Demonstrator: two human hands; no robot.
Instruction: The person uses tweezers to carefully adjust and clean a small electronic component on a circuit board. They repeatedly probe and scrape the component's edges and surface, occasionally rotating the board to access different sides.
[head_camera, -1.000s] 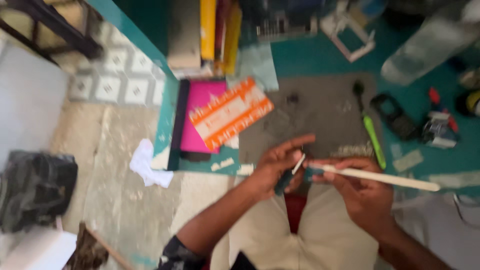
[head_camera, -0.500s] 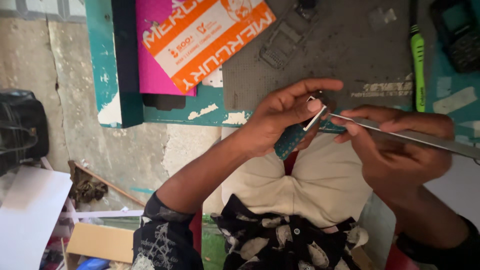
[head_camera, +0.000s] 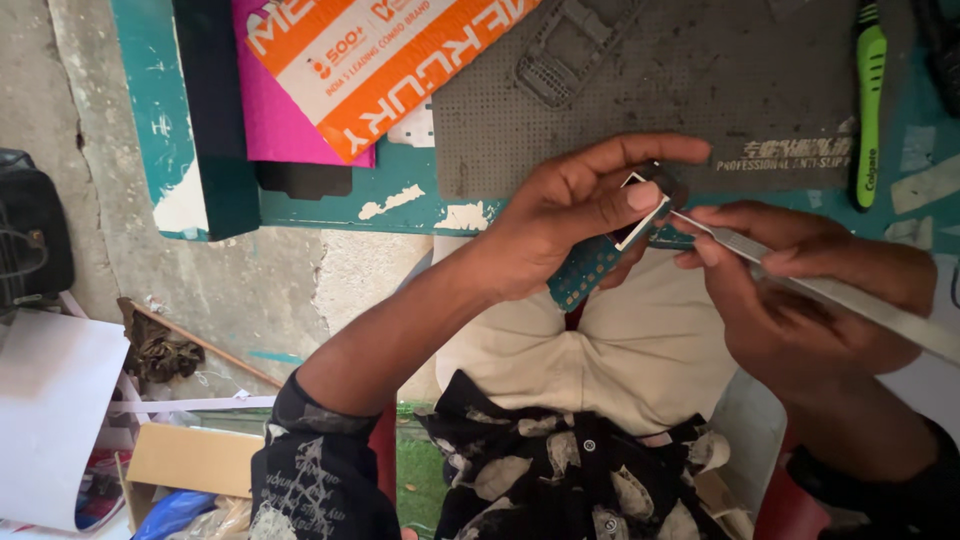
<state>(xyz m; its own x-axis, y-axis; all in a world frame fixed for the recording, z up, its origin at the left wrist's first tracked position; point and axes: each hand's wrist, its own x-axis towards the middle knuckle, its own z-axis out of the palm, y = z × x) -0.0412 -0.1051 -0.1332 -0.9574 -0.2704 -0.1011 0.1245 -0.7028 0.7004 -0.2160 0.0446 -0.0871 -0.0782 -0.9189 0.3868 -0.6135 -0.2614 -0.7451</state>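
Note:
My left hand (head_camera: 585, 205) grips a small blue-green circuit board (head_camera: 588, 270) with a thin metal frame at its top, held over my lap at the teal bench's edge. My right hand (head_camera: 800, 290) holds long metal tweezers (head_camera: 800, 282), their tip touching the frame on the board. A grey perforated work mat (head_camera: 700, 90) lies on the bench just beyond both hands.
An orange-and-white box (head_camera: 390, 60) lies over a pink one (head_camera: 280, 110) at the bench's left. A green toothbrush (head_camera: 866, 100) rests at the mat's right edge. On the concrete floor to the left sit a black bag (head_camera: 30, 235), white sheets (head_camera: 50, 420) and a cardboard box (head_camera: 190, 460).
The camera has dipped toward my lap and come closer. Both hands keep the board and tweezers together, with the tweezer tip staying at the metal frame.

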